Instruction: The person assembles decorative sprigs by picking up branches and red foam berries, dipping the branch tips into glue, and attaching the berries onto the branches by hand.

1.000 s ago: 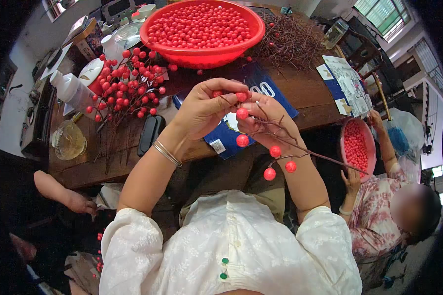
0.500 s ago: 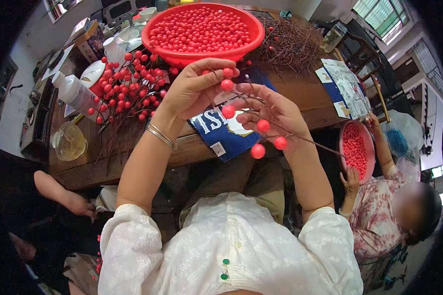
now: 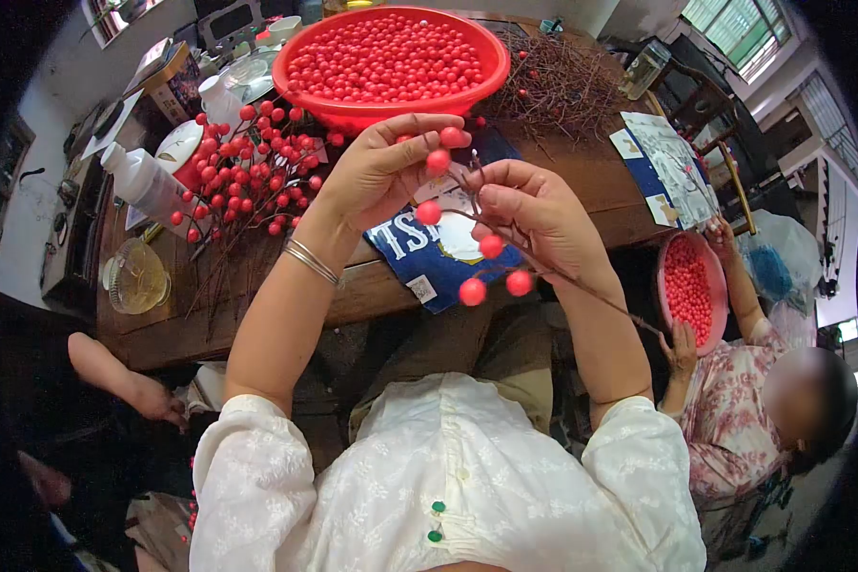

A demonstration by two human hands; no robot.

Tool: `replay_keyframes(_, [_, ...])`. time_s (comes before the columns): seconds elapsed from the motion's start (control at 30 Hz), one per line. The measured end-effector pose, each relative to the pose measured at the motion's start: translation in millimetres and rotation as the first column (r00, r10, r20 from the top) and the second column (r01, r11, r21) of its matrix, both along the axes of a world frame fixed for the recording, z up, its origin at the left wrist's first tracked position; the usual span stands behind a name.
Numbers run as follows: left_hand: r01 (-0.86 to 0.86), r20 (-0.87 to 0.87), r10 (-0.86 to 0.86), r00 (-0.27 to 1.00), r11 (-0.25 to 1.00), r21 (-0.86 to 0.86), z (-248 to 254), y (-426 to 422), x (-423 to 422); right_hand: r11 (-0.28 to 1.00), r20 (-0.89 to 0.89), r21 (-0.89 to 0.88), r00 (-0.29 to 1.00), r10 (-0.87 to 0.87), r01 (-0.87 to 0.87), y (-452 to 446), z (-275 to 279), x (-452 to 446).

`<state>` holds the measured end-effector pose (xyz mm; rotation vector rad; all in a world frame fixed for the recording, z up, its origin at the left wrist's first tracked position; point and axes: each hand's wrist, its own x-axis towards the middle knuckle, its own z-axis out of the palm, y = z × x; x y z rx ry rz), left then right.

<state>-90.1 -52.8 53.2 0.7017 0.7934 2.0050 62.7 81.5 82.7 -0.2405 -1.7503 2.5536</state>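
A thin brown branch (image 3: 582,287) with several red berries on it slants down to the right in front of me. My right hand (image 3: 543,214) pinches it near its upper end, thumb against the fingers. A pale-tipped twig (image 3: 475,157) pokes up beside those fingertips. My left hand (image 3: 386,167), with bangles at the wrist, is curled at the branch's top. Its fingers close on a red berry (image 3: 453,137); whether that berry sits on a twig is hidden. Past my hands stands a red basin (image 3: 296,100) full of loose red berries.
A bunch of berry branches (image 3: 248,176) lies on the table at left, near a white bottle (image 3: 143,181) and a glass bowl (image 3: 135,276). Bare twigs (image 3: 562,91) are heaped at back right. At right another person (image 3: 734,410) holds a pink basin (image 3: 718,286) of berries.
My right hand has closed its fingers and thumb on the branch near the top. The branch's lower berries have swung slightly left and down. My left hand has barely moved.
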Motion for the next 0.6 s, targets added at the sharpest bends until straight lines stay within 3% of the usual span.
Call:
replay_keyframes(0.1, [-0.071, 0.058, 0.076, 0.995, 0.993, -0.091, 2, -1, 10, 0.999, 0.002, 0.032, 1.000, -0.024, 0.024, -1, -1, 1])
replay_keyframes(0.17, [-0.062, 0.076, 0.067, 0.995, 0.995, -0.073, -1, -9, 14, 0.939, -0.114, 0.291, 0.981, -0.155, 0.183, -5, -4, 0])
replay_keyframes(0.23, [-0.056, 0.094, 0.061, 0.994, 0.997, -0.056, -5, -21, 17, 0.791, -0.256, 0.506, 0.935, -0.245, 0.345, -9, -6, -1])
replay_keyframes(0.43, [-0.039, 0.140, 0.041, 0.989, 0.999, -0.015, -10, -44, 32, 0.758, -0.325, 0.496, 0.900, -0.290, 0.423, -10, -8, -7])
replay_keyframes(0.57, [-0.427, -0.276, 0.373, 0.886, 0.889, -0.167, 20, -29, 65, 0.759, -0.296, 0.502, 0.907, -0.299, 0.414, -14, -8, -12])
replay_keyframes(0.6, [-0.437, -0.273, 0.385, 0.882, 0.884, -0.166, 18, -28, 65, 0.763, -0.294, 0.505, 0.911, -0.288, 0.404, -15, -8, -13])
